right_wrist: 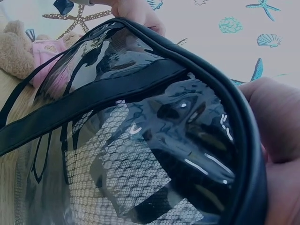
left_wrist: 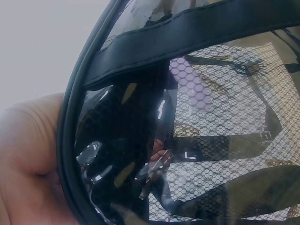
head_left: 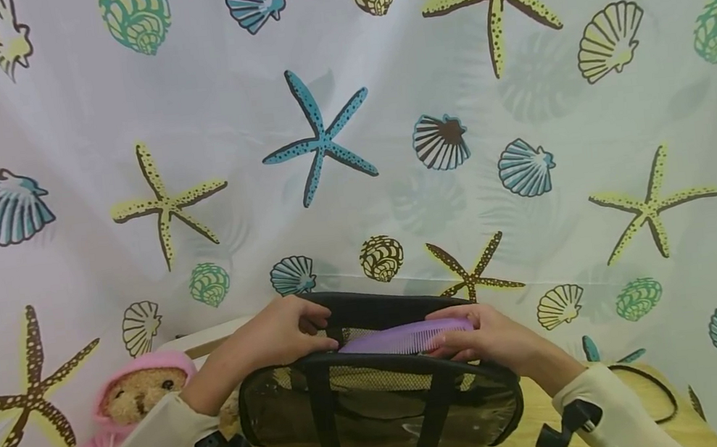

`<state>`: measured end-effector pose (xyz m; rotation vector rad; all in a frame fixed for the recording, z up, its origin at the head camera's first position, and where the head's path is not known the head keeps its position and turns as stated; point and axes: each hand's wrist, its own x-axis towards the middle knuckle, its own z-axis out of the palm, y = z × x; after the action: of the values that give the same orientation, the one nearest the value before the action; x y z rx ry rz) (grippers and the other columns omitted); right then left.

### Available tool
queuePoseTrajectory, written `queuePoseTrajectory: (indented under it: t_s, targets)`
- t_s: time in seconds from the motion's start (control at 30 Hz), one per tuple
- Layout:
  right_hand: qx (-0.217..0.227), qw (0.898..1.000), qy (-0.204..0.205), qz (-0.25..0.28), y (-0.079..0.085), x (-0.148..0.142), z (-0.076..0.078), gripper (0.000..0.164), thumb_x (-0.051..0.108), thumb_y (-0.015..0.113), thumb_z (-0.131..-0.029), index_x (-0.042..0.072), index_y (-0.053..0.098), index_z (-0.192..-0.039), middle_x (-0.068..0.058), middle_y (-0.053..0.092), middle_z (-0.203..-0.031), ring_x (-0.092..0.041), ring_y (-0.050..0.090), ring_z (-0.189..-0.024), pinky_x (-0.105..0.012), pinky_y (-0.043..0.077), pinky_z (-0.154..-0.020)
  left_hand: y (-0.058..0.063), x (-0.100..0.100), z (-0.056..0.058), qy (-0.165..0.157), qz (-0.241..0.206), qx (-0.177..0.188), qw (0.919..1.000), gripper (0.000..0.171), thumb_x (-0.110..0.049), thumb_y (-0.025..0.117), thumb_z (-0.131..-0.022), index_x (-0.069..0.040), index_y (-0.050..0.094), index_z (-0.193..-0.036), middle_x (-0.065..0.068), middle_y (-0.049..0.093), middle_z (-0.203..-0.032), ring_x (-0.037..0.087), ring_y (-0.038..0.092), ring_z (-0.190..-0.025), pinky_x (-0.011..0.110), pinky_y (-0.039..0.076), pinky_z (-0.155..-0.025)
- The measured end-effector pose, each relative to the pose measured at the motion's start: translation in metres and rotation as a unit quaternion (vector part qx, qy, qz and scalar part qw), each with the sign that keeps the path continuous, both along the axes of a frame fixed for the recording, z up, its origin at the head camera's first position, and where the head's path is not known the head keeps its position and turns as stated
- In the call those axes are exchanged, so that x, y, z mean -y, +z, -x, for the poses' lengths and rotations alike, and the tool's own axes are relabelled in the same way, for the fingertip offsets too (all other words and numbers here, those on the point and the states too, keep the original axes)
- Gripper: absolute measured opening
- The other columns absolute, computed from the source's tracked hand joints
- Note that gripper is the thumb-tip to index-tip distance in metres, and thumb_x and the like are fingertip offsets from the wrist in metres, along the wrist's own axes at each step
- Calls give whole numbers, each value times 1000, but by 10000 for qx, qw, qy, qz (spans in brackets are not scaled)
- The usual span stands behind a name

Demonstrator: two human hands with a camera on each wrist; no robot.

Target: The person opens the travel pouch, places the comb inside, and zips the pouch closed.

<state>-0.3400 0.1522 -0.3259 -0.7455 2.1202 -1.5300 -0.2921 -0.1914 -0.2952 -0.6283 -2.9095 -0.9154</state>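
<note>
Forearms (head_left: 547, 364) slant inward, right grip (head_left: 492, 339) pinching the purple comb (head_left: 392, 339).

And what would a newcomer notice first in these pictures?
Probably the pale background cloth, printed with starfish and shells. Next, the purple comb held by the right hand at a see-through bag's opening. Left of the bag is a teddy bear in a pink hood.
</note>
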Motion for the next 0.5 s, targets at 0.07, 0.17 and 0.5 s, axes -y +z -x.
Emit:
queuePoseTrajectory:
  t_s: [0.07, 0.17, 0.5]
  targets:
    - [138, 9999, 17, -6, 0, 2, -1, 62, 20, 64, -102, -8, 41, -152, -13, 73, -121, -13, 74, -99, -23, 58, -79, -1, 0, 0, 11, 0, 16, 10000, 53, -24, 79, -91, 6, 65, -133, 19, 73, -124, 31, 73, -109, 41, 61, -89]
    - [373, 9992, 114, 79, 0, 5, -1, 59, 16, 61, -102, -10, 40, -152, -8, 72, -120, -8, 74, -95, -18, 56, -74, -1, 1, 0, 19, -15, 56, 10000, 53, -24, 79, -92, 5, 65, -133, 19, 73, -125, 31, 73, -110, 41, 61, -89]
    - [910, 9951, 190, 339, 3, 13, -2, 56, 6, 48, -102, -12, 34, -154, -5, 70, -118, -5, 72, -92, -19, 57, -75, -1, 1, 1, -8, 39, 17, 10000, 53, -26, 79, -92, 5, 65, -133, 19, 73, -124, 30, 73, -109, 41, 61, -90]
